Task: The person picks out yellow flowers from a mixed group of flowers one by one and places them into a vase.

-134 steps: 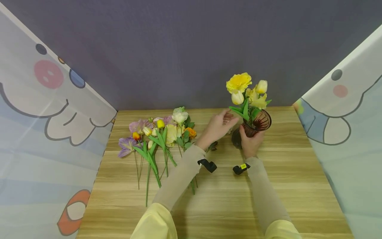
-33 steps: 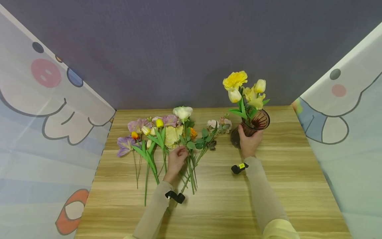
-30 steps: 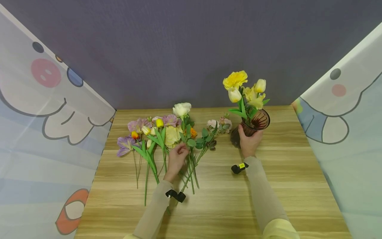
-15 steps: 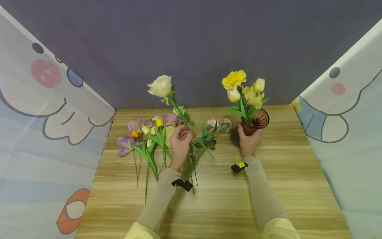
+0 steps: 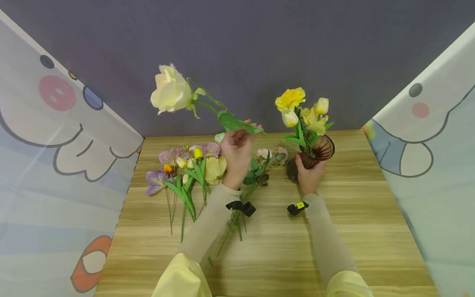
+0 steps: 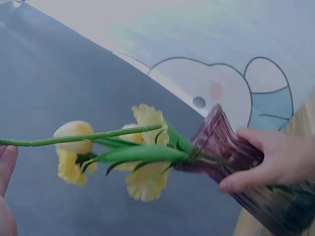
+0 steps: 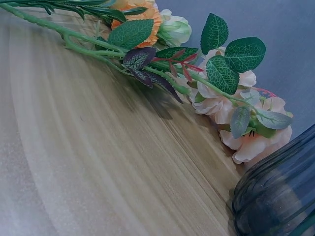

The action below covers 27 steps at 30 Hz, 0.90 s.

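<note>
Left hand [image 5: 237, 152], a little blurred, raised above the table [image 5: 371, 214], fingers bent round the stem of a white rose [image 5: 170, 90]; bloom points up and left, against the dark wall [image 5: 237, 37]. From the left wrist, the stem's bare end [image 6: 147, 129] crosses in front of the vase's flowers; cannot tell whether it touches them. Right hand [image 5: 311, 175] grips a ribbed purplish glass vase [image 5: 293, 170], thumb on the near side. In the vase: one full yellow flower [image 5: 290, 98], two pale tulips [image 5: 290, 118], a ruffled pale-yellow bloom [image 5: 315, 126]. Just beside the vase, pale pink flowers [image 7: 251, 132] lying on the table. Farther left, a loose spread: purple flower [image 5: 157, 181], yellow tulip [image 5: 198, 153], cream bloom [image 5: 215, 170]. Right wrist shows an orange flower [image 7: 142, 22] too. Cartoon-printed sheets [image 5: 29, 198] on both sides.
</note>
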Motion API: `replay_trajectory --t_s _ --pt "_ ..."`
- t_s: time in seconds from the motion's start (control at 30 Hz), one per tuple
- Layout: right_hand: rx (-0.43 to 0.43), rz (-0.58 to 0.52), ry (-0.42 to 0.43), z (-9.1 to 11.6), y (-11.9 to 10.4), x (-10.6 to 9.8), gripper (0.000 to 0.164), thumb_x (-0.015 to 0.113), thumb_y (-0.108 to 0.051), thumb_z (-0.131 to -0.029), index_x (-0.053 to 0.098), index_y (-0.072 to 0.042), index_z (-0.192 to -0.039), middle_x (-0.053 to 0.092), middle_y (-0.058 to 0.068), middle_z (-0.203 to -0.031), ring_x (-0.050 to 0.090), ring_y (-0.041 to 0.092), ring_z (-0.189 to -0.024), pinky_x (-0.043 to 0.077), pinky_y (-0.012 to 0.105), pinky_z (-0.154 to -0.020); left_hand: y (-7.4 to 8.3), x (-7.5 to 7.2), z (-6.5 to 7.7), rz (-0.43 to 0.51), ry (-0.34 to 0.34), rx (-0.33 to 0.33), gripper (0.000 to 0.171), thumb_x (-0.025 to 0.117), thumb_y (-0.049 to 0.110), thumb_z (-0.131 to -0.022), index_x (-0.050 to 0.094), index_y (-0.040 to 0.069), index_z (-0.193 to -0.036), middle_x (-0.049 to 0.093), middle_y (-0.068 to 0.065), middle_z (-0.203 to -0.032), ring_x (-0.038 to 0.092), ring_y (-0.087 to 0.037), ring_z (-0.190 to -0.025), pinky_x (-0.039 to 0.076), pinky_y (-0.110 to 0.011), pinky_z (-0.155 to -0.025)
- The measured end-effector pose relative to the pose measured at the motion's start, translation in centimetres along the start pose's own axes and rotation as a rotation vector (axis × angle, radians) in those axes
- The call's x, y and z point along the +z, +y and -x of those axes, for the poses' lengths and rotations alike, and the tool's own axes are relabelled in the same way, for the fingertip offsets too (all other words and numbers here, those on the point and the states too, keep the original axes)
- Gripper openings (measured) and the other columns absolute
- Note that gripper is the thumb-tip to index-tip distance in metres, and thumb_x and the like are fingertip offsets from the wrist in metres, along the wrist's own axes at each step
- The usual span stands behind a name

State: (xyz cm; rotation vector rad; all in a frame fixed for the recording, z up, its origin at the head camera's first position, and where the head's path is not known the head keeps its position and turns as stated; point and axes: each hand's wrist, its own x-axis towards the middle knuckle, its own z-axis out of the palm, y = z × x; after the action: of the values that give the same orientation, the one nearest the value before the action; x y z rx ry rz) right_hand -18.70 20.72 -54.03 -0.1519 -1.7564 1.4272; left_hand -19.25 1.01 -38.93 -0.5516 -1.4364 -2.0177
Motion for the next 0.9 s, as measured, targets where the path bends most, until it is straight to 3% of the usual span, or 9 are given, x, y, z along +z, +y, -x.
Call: replay_trajectory --t_s 0.13,0.37,0.5,0.67,0.9 --pt "0.005 0.010 0.003 0.1 0.0 0.1 0.064 0.082 -0.007 -0.076 0.052 0.009 -0.130 0.058 0.022 -0.123 0.055 0.027 -0.117 0.041 0.034 -0.105 -0.4 1.1 -0.5 -0.071 -0.071 0.045 0.026 0.057 -0.009 -0.088 0.057 -0.021 -0.111 0.063 -0.039 -0.096 0.065 -0.007 -0.078 0.055 -0.028 -0.071" --pt "0.016 -0.018 -0.001 0.1 0.0 0.1 0.064 0.082 -0.006 -0.076 0.051 0.008 -0.131 0.058 0.019 -0.125 0.055 0.026 -0.119 0.040 0.033 -0.105 -1.2 2.8 -0.2 -0.141 -0.179 -0.003 0.019 0.060 -0.012 -0.089 0.062 -0.014 -0.108 0.066 -0.032 -0.103 0.068 -0.040 -0.082 0.058 -0.033 -0.079" --pt "0.017 -0.020 0.007 0.1 0.0 0.1 0.064 0.081 -0.007 -0.076 0.051 0.008 -0.131 0.058 0.019 -0.125 0.054 0.026 -0.119 0.040 0.035 -0.105 -2.2 3.4 0.3 -0.223 -0.236 -0.077 0.008 0.065 -0.006 -0.090 0.062 -0.009 -0.096 0.069 -0.026 -0.095 0.070 -0.034 -0.080 0.058 -0.028 -0.078" --pt "0.005 -0.010 0.006 0.1 0.0 0.1 0.064 0.081 -0.007 -0.077 0.051 0.009 -0.131 0.058 0.021 -0.125 0.055 0.026 -0.118 0.040 0.036 -0.105 -3.1 3.8 0.8 -0.318 -0.311 -0.175 0.008 0.065 0.002 -0.093 0.062 -0.004 -0.098 0.069 -0.019 -0.093 0.070 -0.024 -0.086 0.055 -0.021 -0.081" --pt "0.026 0.015 -0.002 0.2 0.0 0.0 0.065 0.081 -0.009 -0.077 0.051 0.004 -0.133 0.057 0.020 -0.126 0.054 0.027 -0.119 0.040 0.037 -0.106 -3.9 4.5 1.7 -0.510 -0.437 -0.145 0.009 0.064 0.009 -0.095 0.066 0.004 -0.102 0.071 -0.009 -0.096 0.069 -0.016 -0.091 0.053 -0.018 -0.080"
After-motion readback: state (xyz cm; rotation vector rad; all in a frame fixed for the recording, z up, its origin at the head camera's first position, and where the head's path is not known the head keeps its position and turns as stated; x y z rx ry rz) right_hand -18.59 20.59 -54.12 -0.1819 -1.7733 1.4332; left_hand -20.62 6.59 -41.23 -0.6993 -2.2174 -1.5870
